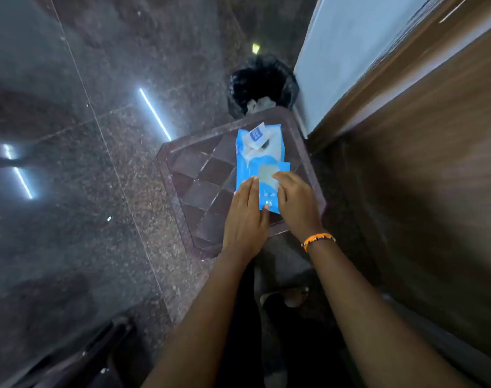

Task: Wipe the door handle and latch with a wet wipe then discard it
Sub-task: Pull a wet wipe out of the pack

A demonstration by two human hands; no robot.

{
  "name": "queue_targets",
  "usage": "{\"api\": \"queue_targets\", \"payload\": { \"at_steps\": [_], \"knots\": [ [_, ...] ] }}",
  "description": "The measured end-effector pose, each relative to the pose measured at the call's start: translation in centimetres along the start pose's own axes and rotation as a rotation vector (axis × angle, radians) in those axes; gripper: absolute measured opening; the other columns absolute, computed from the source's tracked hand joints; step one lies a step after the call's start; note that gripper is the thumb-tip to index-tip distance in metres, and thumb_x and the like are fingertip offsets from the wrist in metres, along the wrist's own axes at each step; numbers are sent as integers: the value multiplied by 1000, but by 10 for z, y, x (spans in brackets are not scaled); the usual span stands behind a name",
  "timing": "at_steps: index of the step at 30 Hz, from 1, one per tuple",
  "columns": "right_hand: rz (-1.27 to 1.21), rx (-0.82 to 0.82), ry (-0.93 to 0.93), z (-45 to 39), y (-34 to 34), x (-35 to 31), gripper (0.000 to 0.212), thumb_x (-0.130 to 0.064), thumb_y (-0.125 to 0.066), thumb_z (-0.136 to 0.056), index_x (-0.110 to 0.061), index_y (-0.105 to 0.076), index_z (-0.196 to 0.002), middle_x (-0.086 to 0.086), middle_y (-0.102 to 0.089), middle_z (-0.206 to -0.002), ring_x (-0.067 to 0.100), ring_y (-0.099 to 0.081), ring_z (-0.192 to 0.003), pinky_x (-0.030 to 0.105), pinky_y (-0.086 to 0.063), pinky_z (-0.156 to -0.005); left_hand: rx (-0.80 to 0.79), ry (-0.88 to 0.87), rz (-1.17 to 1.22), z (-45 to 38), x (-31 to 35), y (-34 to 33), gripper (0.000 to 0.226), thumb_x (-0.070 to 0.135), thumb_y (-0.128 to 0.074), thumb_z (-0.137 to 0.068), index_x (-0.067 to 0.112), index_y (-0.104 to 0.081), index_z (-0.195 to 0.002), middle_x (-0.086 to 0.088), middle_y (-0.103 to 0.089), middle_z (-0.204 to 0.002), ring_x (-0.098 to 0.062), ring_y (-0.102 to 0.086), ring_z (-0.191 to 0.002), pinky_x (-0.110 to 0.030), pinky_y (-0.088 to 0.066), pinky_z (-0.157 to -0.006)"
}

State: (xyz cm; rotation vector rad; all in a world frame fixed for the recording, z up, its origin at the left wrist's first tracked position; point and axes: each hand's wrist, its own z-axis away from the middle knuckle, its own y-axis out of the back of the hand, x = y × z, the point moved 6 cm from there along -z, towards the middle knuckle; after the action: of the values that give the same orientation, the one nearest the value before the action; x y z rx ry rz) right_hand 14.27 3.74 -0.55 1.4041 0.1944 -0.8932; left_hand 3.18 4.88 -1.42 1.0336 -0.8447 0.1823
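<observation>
A blue wet wipe pack (245, 166) lies on a dark brown plastic stool (202, 189). My left hand (245, 219) rests flat on the pack's near left edge and holds it down. My right hand (296, 203) touches the pack's near right side, its fingertips on a greyish resealable flap (268, 175) that is lifted from the pack. At the pack's far end a white label flap (256, 134) sticks up. The wooden door (423, 169) stands to the right. Its handle and latch are out of view.
A black-lined waste bin (262, 85) stands on the floor just beyond the stool, with crumpled pale wipes (259, 103) inside. A white wall (350, 51) meets the door frame at the right. The polished dark granite floor (84, 163) spreads to the left. My bare foot (294, 296) shows below.
</observation>
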Motion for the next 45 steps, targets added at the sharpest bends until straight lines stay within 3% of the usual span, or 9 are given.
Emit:
{"api": "queue_targets", "payload": {
  "at_steps": [10, 19, 23, 26, 32, 35, 39, 42, 45],
  "knots": [
    [354, -120, 126, -46, -35, 16, 34, -13, -62, -88, -7, -58, -121, 13, -58, -124, 29, -51, -109, 40, -51, -92, 0, 102, 28, -18, -31, -18, 57, 10, -49, -89, 0, -27, -141, -17, -33, -149, -30, -28, -139, -37, -24, -114],
    [244, -51, 52, -59, -37, 26, 12, -6, -53, -91, -2, -60, -100, 18, -61, -108, 31, -52, -100, 38, -46, -85, 35, 127, 50, -34, -40, -13, 55, 9, -47, -89, 5, -30, -141, -12, -35, -148, -25, -30, -137, -36, -29, -111],
    [170, -87, -12, -54, -32, 37, 26, 7, -56, -83, -4, -62, -105, 18, -59, -109, 34, -53, -103, 43, -49, -87, 75, 121, 76, -38, -35, -9, 50, 7, -50, -86, 11, -39, -135, -10, -45, -138, -25, -41, -126, -40, -42, -101],
    [261, -189, 21, -49, -39, 39, 37, 2, -63, -80, -11, -60, -115, 14, -56, -116, 33, -49, -107, 48, -47, -91, 126, 80, 36, -39, -28, -5, 39, 6, -51, -83, 11, -52, -121, -11, -55, -120, -29, -49, -107, -42, -50, -86],
    [302, -187, 73, -56, -35, 35, 20, -9, -67, -83, -10, -65, -103, 10, -59, -112, 30, -54, -104, 47, -46, -89, 121, 87, -25, -41, -25, -5, 23, 9, -50, -85, 11, -60, -106, -9, -60, -107, -29, -51, -96, -42, -51, -71],
    [205, -179, 37, -60, -30, 36, 14, -7, -66, -84, -2, -67, -97, 15, -64, -107, 29, -60, -99, 42, -51, -92, 130, 102, -42, -43, -25, -4, 20, 9, -52, -85, 12, -62, -102, -9, -63, -103, -27, -53, -93, -41, -52, -67],
    [0, -168, -51, -69, -20, 37, 11, -5, -64, -85, 2, -66, -93, 17, -65, -102, 24, -61, -92, 23, -45, -83, 171, 114, -55, -46, -22, -1, 22, 10, -55, -83, 14, -62, -103, -8, -63, -104, -28, -55, -92, -41, -52, -68],
    [-213, -101, -183, -73, -14, 43, 8, -6, -60, -88, -1, -63, -92, 7, -63, -96, 10, -55, -85, 4, -41, -72, 202, 149, -15, -50, -21, 1, 28, 15, -59, -82, 15, -57, -111, -7, -60, -109, -27, -54, -93, -41, -50, -71],
    [-529, -40, -331, -72, -15, 48, 12, -2, -50, -91, -11, -56, -86, 3, -60, -86, 6, -54, -78, 10, -44, -69, 168, 170, 76, -57, -18, 0, 39, 18, -64, -80, 16, -52, -117, -7, -55, -114, -27, -50, -98, -41, -48, -79]
  ]
}}
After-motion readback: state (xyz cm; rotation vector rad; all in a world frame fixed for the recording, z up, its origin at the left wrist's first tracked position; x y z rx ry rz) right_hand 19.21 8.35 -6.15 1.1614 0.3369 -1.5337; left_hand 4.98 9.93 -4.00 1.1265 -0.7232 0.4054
